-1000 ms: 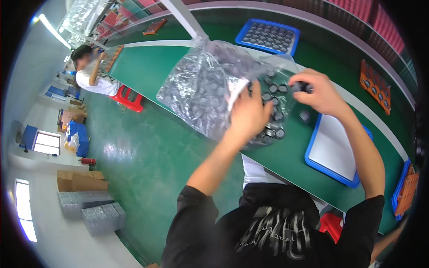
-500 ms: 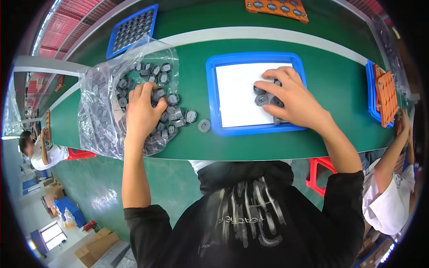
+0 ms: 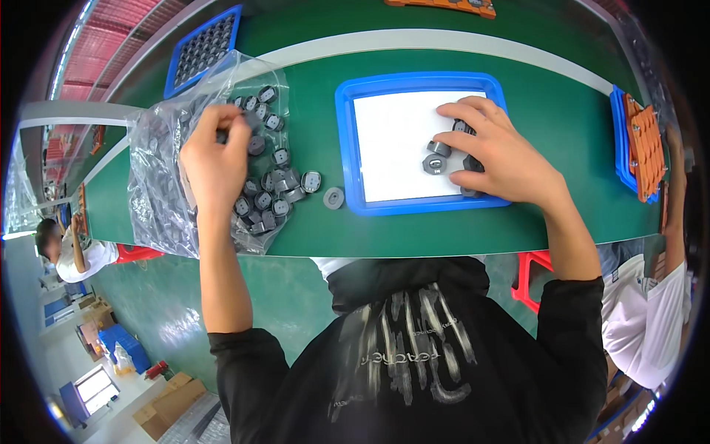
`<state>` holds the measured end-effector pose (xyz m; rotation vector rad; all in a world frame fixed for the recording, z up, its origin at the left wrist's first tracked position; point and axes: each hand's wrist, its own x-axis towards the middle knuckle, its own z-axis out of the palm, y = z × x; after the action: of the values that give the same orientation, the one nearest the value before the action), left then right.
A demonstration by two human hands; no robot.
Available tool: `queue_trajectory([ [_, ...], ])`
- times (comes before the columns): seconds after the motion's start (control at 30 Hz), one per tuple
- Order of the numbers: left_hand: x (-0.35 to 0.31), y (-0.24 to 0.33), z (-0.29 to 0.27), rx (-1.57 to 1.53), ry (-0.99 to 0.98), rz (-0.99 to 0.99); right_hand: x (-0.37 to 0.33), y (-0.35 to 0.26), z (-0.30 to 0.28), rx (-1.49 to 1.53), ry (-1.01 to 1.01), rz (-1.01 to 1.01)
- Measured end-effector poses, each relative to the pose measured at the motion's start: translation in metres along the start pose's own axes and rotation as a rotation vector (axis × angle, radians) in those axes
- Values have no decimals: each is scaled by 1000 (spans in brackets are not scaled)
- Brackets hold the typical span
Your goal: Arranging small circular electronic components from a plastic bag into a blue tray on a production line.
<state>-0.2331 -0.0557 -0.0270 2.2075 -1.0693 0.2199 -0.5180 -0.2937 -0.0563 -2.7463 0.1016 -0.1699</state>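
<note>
A clear plastic bag (image 3: 159, 185) full of grey round parts lies at the left of the bench, its mouth spilling several of them. Above that pile, my left hand (image 3: 218, 152) is closed, thumb and fingers pinching what looks like a grey round part, blurred at the fingertips. To the right is a blue tray (image 3: 345, 148) lined with a white sheet (image 3: 392, 148). Over its right side my right hand (image 3: 499, 152) spreads its curved fingers among several grey parts. One part (image 3: 435, 164) stands free left of the thumb; others are partly hidden under the hand.
A loose grey part (image 3: 333, 197) rests between bag and tray. A filled blue tray (image 3: 203, 52) is at the far left, an orange holder (image 3: 444, 6) at the far edge. Blue trays and orange holders (image 3: 645, 148) lean at the right, near another person (image 3: 647, 318).
My left hand has lifted off the pile and moved left and away from me, its fingers closing. My right hand has shifted slightly right, showing more of the parts. The view has tilted a little.
</note>
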Motion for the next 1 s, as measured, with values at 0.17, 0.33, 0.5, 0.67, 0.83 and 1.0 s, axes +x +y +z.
queue_trajectory([
  [0.17, 5, 76, 48, -243, -311, 436, 20, 3, -2, 42, 21, -107],
  [0.33, 4, 69, 100, -206, -358, 654, 61, 10, 10, 62, 173, -8],
  [0.5, 5, 57, 91, -493, -305, 372, 57, 10, 29, 66, 285, 9],
  [0.67, 11, 51, 95, -458, -325, 462, 50, 14, 18, 64, 206, -9],
  [0.83, 13, 39, 95, -536, -293, 390, 58, -6, 7, 101, 225, -36],
  [1.0, 1, 36, 113, -568, -238, 394, 54, -16, 24, 52, 106, -114],
])
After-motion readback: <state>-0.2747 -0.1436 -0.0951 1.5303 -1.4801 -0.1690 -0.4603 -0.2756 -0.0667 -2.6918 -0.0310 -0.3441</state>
